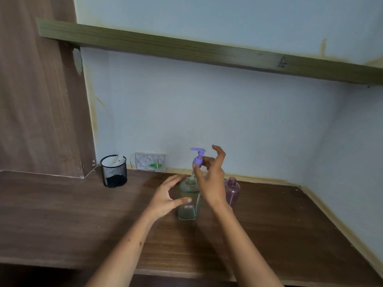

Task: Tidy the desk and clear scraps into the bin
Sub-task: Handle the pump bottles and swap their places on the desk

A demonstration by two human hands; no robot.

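Note:
A clear square bottle (187, 212) with a small red label stands on the brown desk (83, 214). My left hand (165, 200) spans it from the left, thumb across its front and fingers at its shoulder. Just above the bottle's open neck, my right hand (211, 179) pinches the collar of a purple pump head (198, 157). The pump's pale tube reaches down into the neck. The index finger of that hand is raised.
An uncapped purple-tinted bottle (232, 191) stands right behind my right wrist. A black mesh cup (114, 171) holding crumpled white paper sits at the back left. A white wall box (150, 161) is mounted above the desk's rear edge. A wooden shelf (207, 51) runs overhead.

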